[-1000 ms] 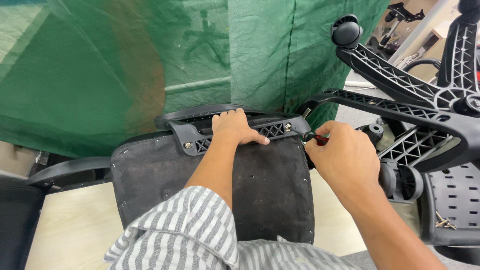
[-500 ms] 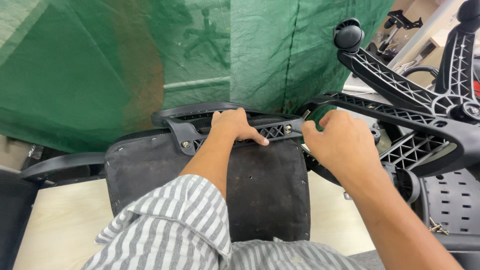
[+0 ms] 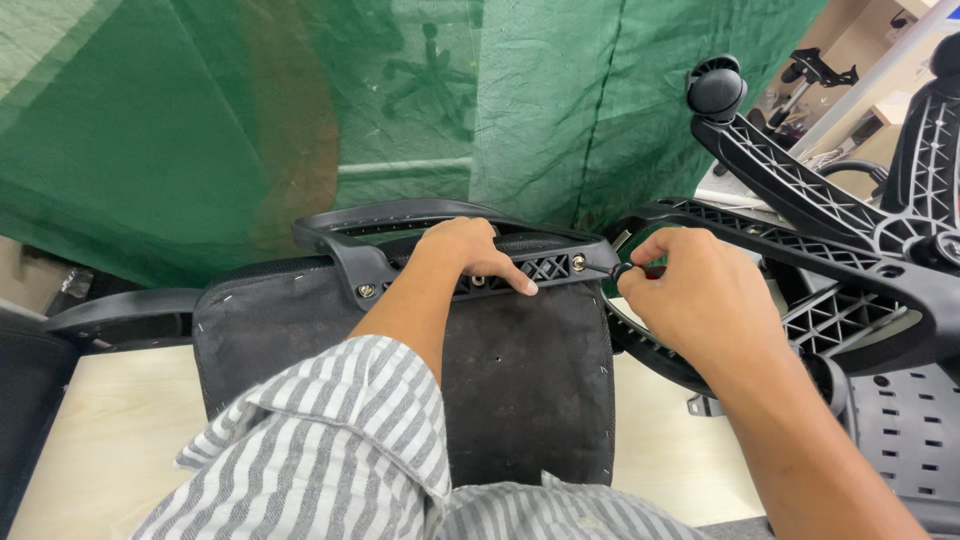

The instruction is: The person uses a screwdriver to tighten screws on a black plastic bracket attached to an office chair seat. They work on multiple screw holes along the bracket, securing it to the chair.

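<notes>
An upturned black office-chair seat (image 3: 530,390) lies on a pale wooden table (image 3: 110,440). A black plastic bracket (image 3: 560,265) with screws runs along its far edge. My left hand (image 3: 470,250) lies flat on that bracket, pressing it down, with the fingers curled over its near side. My right hand (image 3: 690,300) pinches a small black knob or screw head at the bracket's right end, thumb and forefinger closed around it. A striped grey-and-white sleeve (image 3: 340,440) covers my left upper arm.
A black five-star chair base (image 3: 830,210) with a caster wheel (image 3: 715,88) stands at the right, close to my right hand. A green fabric curtain (image 3: 300,120) hangs behind the table. A black armrest (image 3: 110,310) sticks out at left. A perforated black chair part (image 3: 900,440) lies at lower right.
My right hand has turned and shifted a little at the bracket's right end, its fingers now pinching the small black part. My left hand has stayed on the bracket. The view has drifted slightly.
</notes>
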